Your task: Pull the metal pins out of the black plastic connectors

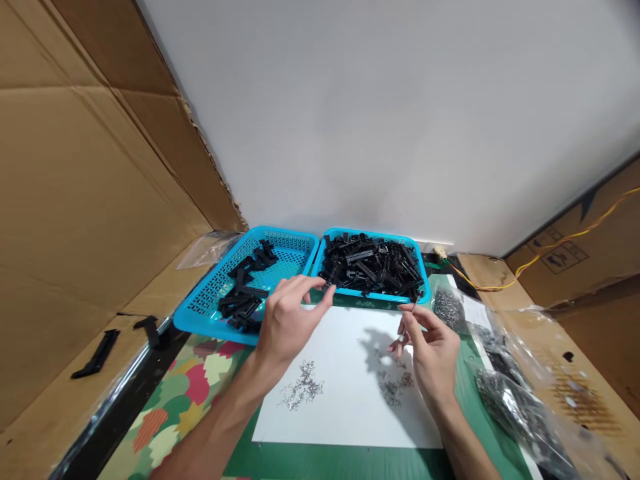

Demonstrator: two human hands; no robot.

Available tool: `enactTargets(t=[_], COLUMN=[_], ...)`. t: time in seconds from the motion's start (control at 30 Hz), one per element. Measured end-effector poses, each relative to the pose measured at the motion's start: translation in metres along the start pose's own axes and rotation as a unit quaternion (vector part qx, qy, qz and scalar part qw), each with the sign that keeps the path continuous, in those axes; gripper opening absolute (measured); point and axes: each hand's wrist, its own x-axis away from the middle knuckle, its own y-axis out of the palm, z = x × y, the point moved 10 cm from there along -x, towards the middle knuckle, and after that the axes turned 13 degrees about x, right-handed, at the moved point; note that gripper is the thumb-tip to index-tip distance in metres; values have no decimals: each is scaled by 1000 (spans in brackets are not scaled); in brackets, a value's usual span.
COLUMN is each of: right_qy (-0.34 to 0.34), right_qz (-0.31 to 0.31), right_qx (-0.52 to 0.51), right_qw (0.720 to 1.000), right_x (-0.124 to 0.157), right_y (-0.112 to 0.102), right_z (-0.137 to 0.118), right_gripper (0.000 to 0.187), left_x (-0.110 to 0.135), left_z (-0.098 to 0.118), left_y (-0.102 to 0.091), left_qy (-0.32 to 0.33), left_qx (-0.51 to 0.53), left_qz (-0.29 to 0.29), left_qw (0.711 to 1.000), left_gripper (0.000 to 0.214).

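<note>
My left hand (290,313) is raised near the front edge of the right basket, thumb and forefinger pinched on a small black plastic part (327,288), mostly hidden by the fingertips. Over the right side of a white sheet (345,413), my right hand (433,343) is closed on a thin metal piece (414,307); its full shape is hidden. Two loose piles of tiny metal pieces lie on the sheet: the left pile (304,387) below my left hand, and the right pile (395,385), partly in shadow, beside my right hand.
A blue basket (195,307) at left holds several long black parts. The right blue basket (427,293) is heaped with black parts. Clear bags of small metal pieces (520,407) lie at right. Cardboard walls (90,160) flank the table, and a yellow wire (530,267) crosses the right side.
</note>
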Motion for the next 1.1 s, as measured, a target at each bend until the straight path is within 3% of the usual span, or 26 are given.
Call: enactTargets(t=[0.13, 0.3, 0.43, 0.57, 0.63, 0.77, 0.97, 1.1], right_qy=[53, 93, 67, 40, 34, 21, 39, -3], right_qz=[-77, -154, -177, -176, -176, -163, -151, -125], right_qx=[-12, -21, 19, 109, 153, 188, 148, 214], right_qw=[996, 984, 982, 978, 972, 968, 977, 969], right_x=[-3, 1, 1, 0, 0, -3, -11, -16], right_y=[19, 33, 31, 26, 26, 22, 5, -12], right_z=[16, 33, 37, 37, 37, 32, 37, 30], right_gripper=[36, 47, 49, 49, 49, 48, 40, 31], left_x=[-27, -28, -29, -37, -39, -35, -28, -26], left_z=[-34, -60, -82, -130, -154, -185, -197, -196], left_y=[12, 33, 12, -22, -25, -13, -1, 2], left_qy=[-95, -193, -226, -263, -270, -265, -224, -182], left_qx=[-105, -147, -202, -264, -273, -272, -255, -223], left_qz=[-34, -121, -163, -204, -242, -307, -338, -366], left_qw=[989, 963, 939, 905, 891, 873, 878, 885], left_gripper=[9, 27, 23, 18, 18, 14, 18, 18])
